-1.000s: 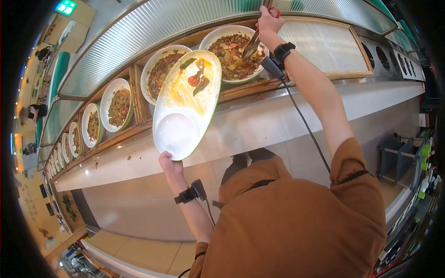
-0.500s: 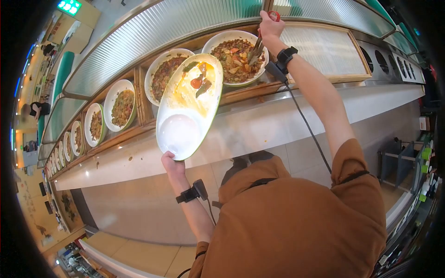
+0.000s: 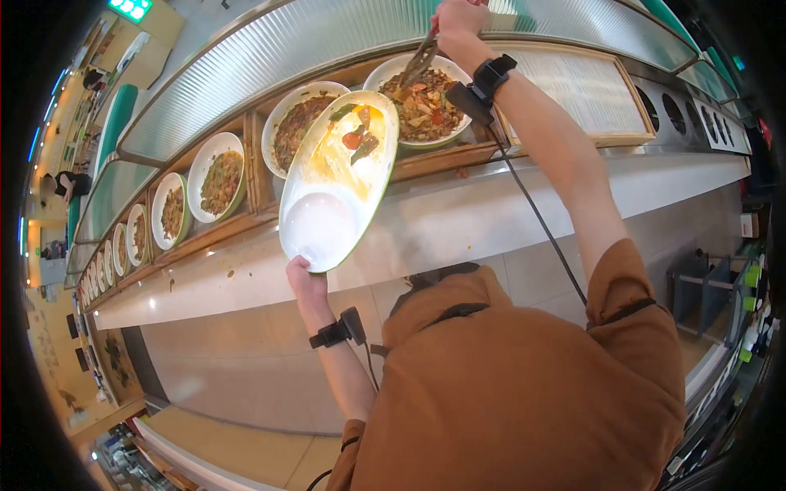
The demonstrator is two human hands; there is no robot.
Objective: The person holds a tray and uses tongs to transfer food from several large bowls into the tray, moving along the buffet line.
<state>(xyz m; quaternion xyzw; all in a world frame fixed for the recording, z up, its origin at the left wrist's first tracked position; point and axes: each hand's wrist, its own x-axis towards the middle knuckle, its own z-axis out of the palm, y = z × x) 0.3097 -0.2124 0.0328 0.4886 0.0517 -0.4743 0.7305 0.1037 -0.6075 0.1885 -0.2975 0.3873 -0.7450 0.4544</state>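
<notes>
**Oval plate held over counter edge, metal tongs at bowl of cooked food**

Brown shirt [image 3: 524,393] seen nearest, below and to the right of the oval plate. Plate's near end is pinched by the left hand [image 3: 305,280], thumb on the upper face, other fingers mostly hidden. Oval plate [image 3: 321,219] is held tilted over the white counter [image 3: 467,200]; a round well is at its near end, orange sauce, a red piece and dark leafy bits are farther up. Black wrist straps with small devices are worn on both wrists.

Just past the plate's far end, to its right, a white bowl [image 3: 381,76] filled with diced, cooked food is set in the wooden frame. Metal tongs [image 3: 420,61] are held above it by the right hand [image 3: 461,18], closed round the handle and partly cut off at the top; tips are down at the food. Whether anything is pinched by the tips cannot be told.

Second bowl [image 3: 277,106] is partly covered by the plate. More filled bowls [image 3: 199,159] are lined up to the plate's left. Framed panel [image 3: 573,94] is laid well to its right, round openings [image 3: 675,106] beyond. Ribbed glass screen [image 3: 278,57] is mounted behind the bowls.
</notes>
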